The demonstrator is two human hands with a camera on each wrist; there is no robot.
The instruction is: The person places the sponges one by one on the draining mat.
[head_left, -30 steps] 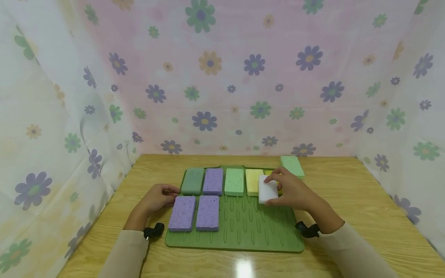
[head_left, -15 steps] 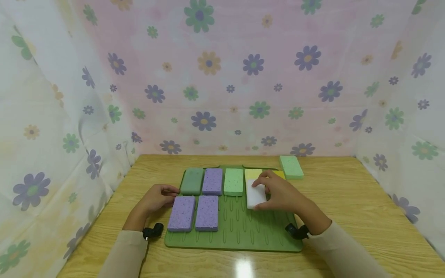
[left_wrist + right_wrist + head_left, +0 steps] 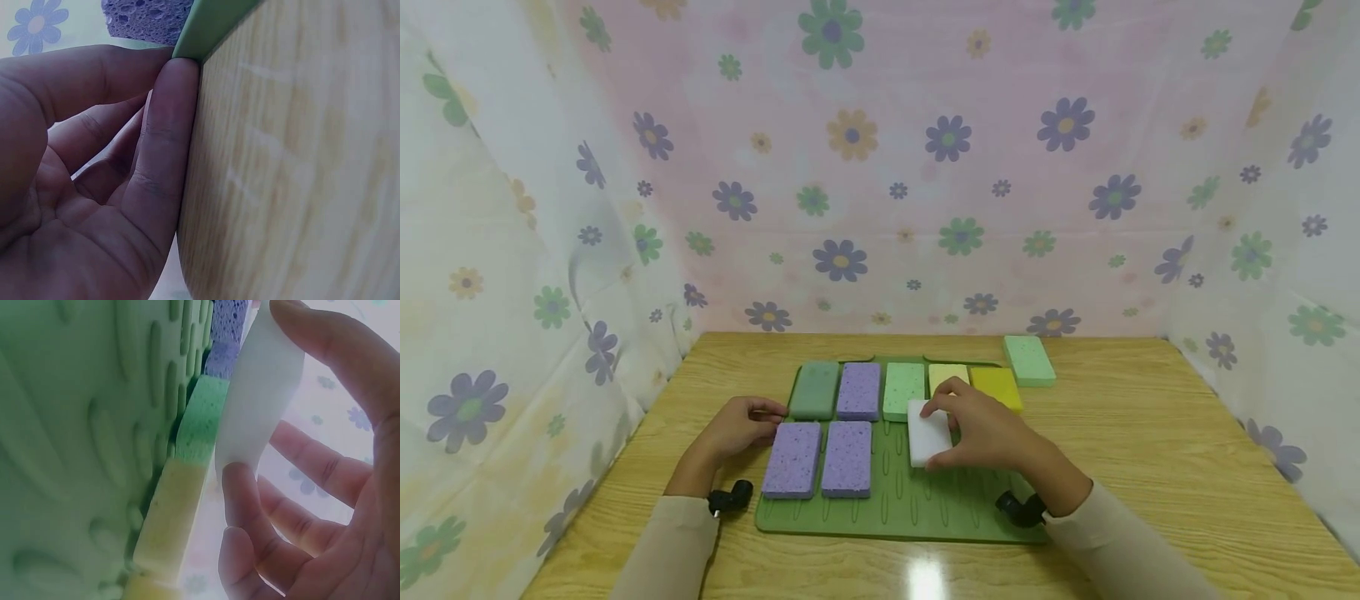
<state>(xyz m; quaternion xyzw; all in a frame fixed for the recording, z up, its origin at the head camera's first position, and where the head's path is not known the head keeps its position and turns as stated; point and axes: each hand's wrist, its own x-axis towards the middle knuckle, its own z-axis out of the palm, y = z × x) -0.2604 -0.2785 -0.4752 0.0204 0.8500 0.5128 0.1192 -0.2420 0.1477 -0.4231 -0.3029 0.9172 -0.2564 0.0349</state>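
Note:
My right hand (image 3: 985, 429) holds a white sponge block (image 3: 929, 435) by its ends, thumb on the near end and fingers on the far one. In the right wrist view, the white block tilts over the green ridged mat (image 3: 62, 456), apart from it. At the mat's left edge rests my left hand (image 3: 735, 431); its thumb and finger tips (image 3: 178, 78) pinch that edge. On the mat, two speckled purple sponges (image 3: 847, 460) lie in the near row. The far row has a dull green sponge (image 3: 815, 390), another purple one, a light green one (image 3: 904, 390), and a pale yellow one (image 3: 945, 375).
A bright yellow sponge (image 3: 997, 389) lies at the row's right end, over the mat's edge. Another light green sponge (image 3: 1029, 361) sits on the wooden table (image 3: 1157, 450) at the back right. A flowered cloth (image 3: 910, 167) surrounds the table's back and sides.
My right hand has carried the white sponge block left and nearer to me, uncovering the bright yellow sponge. My left hand has stayed at the mat's edge.

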